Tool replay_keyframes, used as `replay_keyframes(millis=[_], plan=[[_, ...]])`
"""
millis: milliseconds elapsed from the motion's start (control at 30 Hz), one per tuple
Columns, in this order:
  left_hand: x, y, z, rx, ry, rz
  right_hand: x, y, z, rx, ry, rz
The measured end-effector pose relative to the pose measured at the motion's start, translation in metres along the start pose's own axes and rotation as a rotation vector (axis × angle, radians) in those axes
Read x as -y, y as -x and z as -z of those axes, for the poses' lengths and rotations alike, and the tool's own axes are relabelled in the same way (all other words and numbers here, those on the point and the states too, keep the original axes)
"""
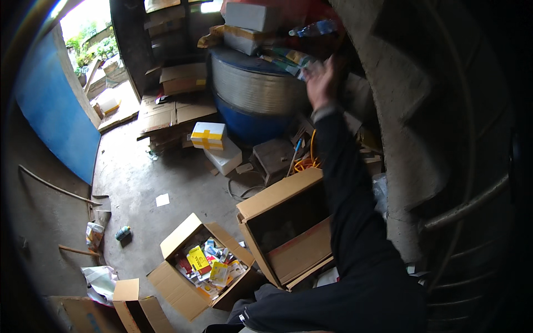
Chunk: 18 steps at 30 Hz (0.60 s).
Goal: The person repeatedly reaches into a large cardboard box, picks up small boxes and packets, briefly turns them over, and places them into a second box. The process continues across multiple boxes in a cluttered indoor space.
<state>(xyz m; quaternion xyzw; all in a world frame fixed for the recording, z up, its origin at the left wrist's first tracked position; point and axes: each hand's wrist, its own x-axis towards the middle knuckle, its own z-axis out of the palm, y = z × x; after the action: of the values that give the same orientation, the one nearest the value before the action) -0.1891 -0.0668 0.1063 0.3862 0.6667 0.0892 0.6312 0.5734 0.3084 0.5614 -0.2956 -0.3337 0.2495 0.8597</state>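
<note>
My right hand (321, 86) is stretched far forward at the end of a dark sleeve, beside the top of a large blue drum (244, 119) with a pale wound band around it. Its fingers are smeared by motion and meet some shiny plastic packets (288, 60) on the drum top; whether they grip one I cannot tell. Just beyond lies a clear plastic bottle (313, 29) with a blue label. White foam boxes (252, 18) are stacked on the drum to the left of the packets. My left hand is out of sight.
Close to me stand an open carton (180, 302) of small coloured boxes and a larger open carton (297, 250). Taped white boxes (209, 135), flattened cardboard (177, 111) and orange cable (306, 164) surround the drum. A blue door (58, 105) stands open at left; a rough wall (405, 139) rises at right.
</note>
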Motion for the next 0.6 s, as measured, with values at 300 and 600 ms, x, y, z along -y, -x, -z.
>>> replay_keyframes(millis=[300,600], plan=[[-0.007,-0.025,0.009,0.067,-0.053,-0.035,-0.102,0.394,0.087,-0.382,-0.003,-0.699],[0.030,-0.038,0.072,0.168,0.040,-0.134,-0.020,0.541,0.162,-0.485,0.170,-0.850]])
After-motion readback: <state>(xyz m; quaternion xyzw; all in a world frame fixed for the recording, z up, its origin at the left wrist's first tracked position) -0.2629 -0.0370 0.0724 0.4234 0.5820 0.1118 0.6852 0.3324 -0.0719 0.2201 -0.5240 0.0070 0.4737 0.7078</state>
